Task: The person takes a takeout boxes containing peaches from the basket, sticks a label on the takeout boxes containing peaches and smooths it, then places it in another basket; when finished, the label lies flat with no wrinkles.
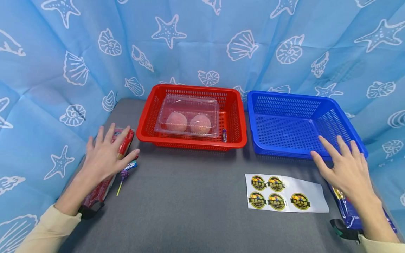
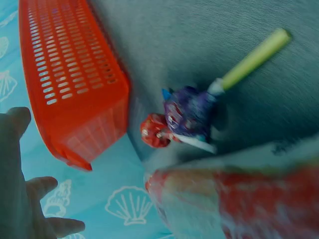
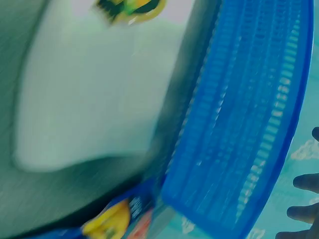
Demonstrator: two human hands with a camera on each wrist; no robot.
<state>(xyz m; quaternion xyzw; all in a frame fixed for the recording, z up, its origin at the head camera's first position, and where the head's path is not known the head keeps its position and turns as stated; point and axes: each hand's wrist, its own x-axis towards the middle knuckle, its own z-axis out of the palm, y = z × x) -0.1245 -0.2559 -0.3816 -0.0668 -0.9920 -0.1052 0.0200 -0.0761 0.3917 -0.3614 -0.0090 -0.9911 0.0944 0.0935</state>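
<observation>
My left hand [image 1: 102,154], fingers spread and holding nothing, hovers at the left above a long red packet [image 1: 126,143]. Beside that packet lie a purple-wrapped lollipop [image 2: 189,110] with a yellow-green stick and a smaller red-wrapped one [image 2: 155,130]. Over on the right, my right hand [image 1: 349,170] is also spread and empty. It overlaps the near right corner of the blue basket [image 1: 281,131] in the head view, and a dark blue packet [image 1: 349,212] lies partly hidden beneath that forearm.
At the back, a red basket [image 1: 190,142] contains a clear plastic box [image 1: 190,105] with two peaches [image 1: 200,124], plus a small purple-wrapped candy [image 1: 224,135]. A white sheet of round fruit stickers [image 1: 310,189] lies before the blue basket. A patterned blue curtain [image 1: 190,63] borders the grey table [image 1: 183,196].
</observation>
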